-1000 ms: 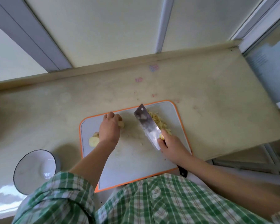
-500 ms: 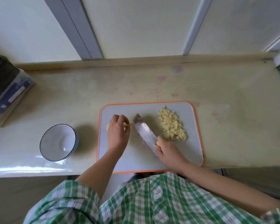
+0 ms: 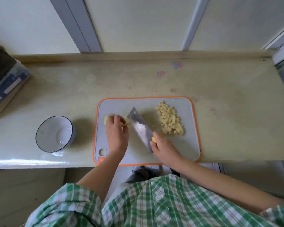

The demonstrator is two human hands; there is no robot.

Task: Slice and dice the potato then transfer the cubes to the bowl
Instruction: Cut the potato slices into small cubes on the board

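1. Pale-yellow potato chunk (image 3: 105, 119) lies mostly hidden under the curled fingers of the left hand (image 3: 116, 135), which hold it.
2. Right hand (image 3: 164, 149) grips a rectangular steel cleaver (image 3: 140, 129); the fist hides its handle.
3. Diced potato cubes (image 3: 170, 120) are heaped beyond the right hand on a grey, orange-edged plastic board (image 3: 188, 145).
4. White round bowl (image 3: 52, 130) stands left of the left hand.

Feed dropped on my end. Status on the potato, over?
Left hand holds potato remnant, right hand grips cleaver. Diced pile on board, bowl without cubes. Nothing between board and bowl.
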